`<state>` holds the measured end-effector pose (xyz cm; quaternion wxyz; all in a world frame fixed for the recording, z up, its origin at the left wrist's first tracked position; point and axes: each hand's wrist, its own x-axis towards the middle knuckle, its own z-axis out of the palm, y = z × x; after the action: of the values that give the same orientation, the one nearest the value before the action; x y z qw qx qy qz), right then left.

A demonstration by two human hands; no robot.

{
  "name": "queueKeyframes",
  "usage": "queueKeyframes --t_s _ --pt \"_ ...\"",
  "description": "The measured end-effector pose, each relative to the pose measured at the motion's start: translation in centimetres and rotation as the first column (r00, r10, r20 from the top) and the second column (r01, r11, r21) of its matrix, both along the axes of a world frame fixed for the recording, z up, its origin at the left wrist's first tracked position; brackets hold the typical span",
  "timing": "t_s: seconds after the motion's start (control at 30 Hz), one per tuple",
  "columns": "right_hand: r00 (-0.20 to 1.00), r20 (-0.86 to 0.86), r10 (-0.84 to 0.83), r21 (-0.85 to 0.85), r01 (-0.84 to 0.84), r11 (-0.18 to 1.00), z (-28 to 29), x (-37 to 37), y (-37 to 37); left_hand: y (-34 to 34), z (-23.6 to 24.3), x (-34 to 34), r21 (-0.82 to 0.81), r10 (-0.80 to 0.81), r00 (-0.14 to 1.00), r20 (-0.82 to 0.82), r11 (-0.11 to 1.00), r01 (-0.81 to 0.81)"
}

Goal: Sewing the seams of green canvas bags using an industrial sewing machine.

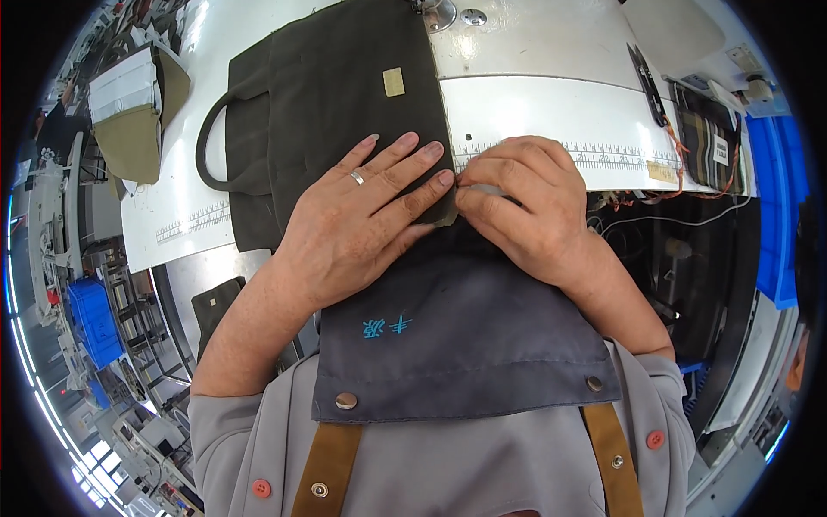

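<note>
A dark olive fabric bag piece (345, 103) lies over the white table, with a handle loop (211, 138) at its left and a small beige label (394, 82) on its face. My left hand (353, 215), with a ring on one finger, rests flat on the piece near its lower right corner, fingers spread. At that corner, my right hand (525, 202) pinches the raw right edge between thumb and fingers. Its fingertips nearly meet my left index finger, and they partly hide what lies between them.
Round metal sewing machine parts (439, 15) stand at the far edge. A ruler strip (594, 156) runs along the white table (525, 99). Black thread snips (646, 82) and a striped cloth item (708, 138) lie right. Khaki pieces (129, 129) are left; blue bins (775, 198) flank the table.
</note>
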<state>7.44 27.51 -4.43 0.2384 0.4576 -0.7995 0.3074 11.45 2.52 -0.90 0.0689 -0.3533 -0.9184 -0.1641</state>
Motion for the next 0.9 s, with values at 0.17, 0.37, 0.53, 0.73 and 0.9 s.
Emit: queueKeyframes --t_s 0.17,0.37,0.53,0.73,0.9 --pt "0.998 0.050 -0.026 -0.066 0.030 0.997 -0.1 0.0 -0.2 -0.1 -1.0 0.2 0.009 -0.055 0.981 -0.188 0.998 0.058" --pt "0.995 0.090 -0.047 -0.073 0.054 0.996 0.1 0.1 -0.3 0.5 -1.9 0.7 -0.013 -0.029 0.949 -0.314 1.000 0.026" --pt "0.989 0.140 -0.043 -0.065 0.053 0.996 0.5 0.1 -0.5 1.0 -1.6 0.5 0.116 0.075 0.979 -0.190 0.992 -0.054" --pt "0.962 0.274 0.002 -0.104 0.027 0.994 1.8 -0.6 -1.0 0.6 -0.8 -0.1 0.415 0.179 0.971 0.157 0.880 -0.230" --pt "0.940 0.323 0.112 -0.179 -0.055 0.982 1.9 -1.5 -1.7 0.7 -0.7 0.0 0.437 0.205 0.964 0.169 0.861 -0.260"
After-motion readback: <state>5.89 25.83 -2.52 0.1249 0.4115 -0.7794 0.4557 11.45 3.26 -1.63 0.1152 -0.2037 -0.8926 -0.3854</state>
